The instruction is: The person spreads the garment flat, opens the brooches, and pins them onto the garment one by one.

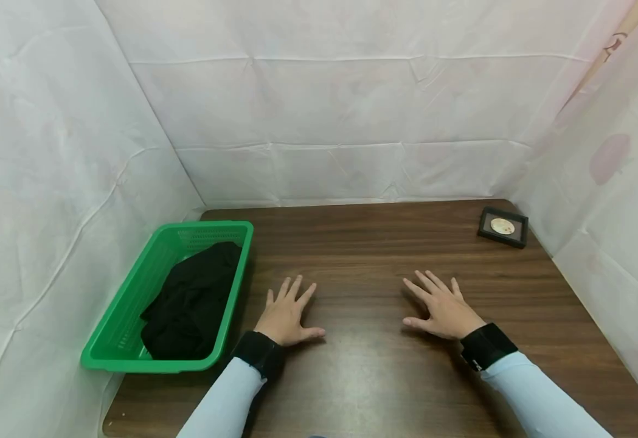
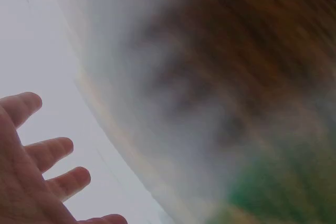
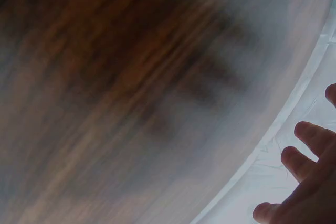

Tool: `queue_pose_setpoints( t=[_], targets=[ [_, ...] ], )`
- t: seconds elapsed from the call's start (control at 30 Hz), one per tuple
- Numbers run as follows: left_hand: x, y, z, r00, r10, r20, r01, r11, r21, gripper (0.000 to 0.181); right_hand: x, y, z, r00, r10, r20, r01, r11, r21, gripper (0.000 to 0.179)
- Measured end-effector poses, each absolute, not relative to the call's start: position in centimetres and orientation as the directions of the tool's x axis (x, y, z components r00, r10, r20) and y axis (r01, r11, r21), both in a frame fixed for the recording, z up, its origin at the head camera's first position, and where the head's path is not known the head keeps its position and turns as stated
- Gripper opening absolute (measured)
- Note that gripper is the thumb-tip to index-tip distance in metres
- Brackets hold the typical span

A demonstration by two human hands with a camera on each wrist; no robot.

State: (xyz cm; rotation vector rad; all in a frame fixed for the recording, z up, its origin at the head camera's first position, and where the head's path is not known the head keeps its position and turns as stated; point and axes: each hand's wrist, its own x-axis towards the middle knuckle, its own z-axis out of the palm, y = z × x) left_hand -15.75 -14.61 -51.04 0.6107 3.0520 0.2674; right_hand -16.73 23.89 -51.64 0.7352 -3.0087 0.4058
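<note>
In the head view my left hand (image 1: 284,317) is spread palm down close over the brown wooden table (image 1: 351,243), fingers straight and thumb pointing right. My right hand (image 1: 443,310) is spread the same way farther right, its thumb pointing left. Neither holds anything. Just left of my left hand stands a green plastic basket (image 1: 166,365) with a crumpled black cloth (image 1: 195,304) inside. The left wrist view has the spread fingers (image 2: 58,153) at lower left and a green blur of the basket. At lower right of the right wrist view, the fingers (image 3: 299,163) are apart.
A small black frame (image 1: 503,227) with a pale round piece in it lies at the table's far right corner. White sheeting (image 1: 324,109) hangs behind the table and along both sides. A black band (image 1: 488,347) circles each wrist.
</note>
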Motion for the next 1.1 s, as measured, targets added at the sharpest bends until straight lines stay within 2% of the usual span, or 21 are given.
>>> queue_pose_setpoints(
  t=[0.33, 0.73, 0.87, 1.1],
  targets=[
    [-14.4, -13.1, -48.0, -0.858, 0.508, 0.073, 0.513, 0.851, 0.113, 0.108, -16.3, 24.2, -50.6, -0.896, -0.434, 0.092, -0.442, 0.85, -0.286, 0.09],
    [-13.8, -14.6, -40.3, -0.774, 0.592, 0.223, 0.617, 0.785, 0.055, 0.103, -16.2, 23.3, -48.7, -0.855, -0.489, 0.17, -0.517, 0.785, -0.342, 0.08],
    [-14.6, -16.3, -37.9, -0.786, 0.577, 0.222, 0.603, 0.796, 0.063, 0.1, -16.2, 22.6, -48.4, -0.843, -0.503, 0.193, -0.538, 0.762, -0.36, 0.076],
    [-16.5, -21.1, -35.8, -0.879, 0.452, 0.152, 0.465, 0.883, 0.066, 0.097, -16.3, 21.5, -48.2, -0.819, -0.54, 0.195, -0.57, 0.727, -0.383, 0.072]
  ],
)
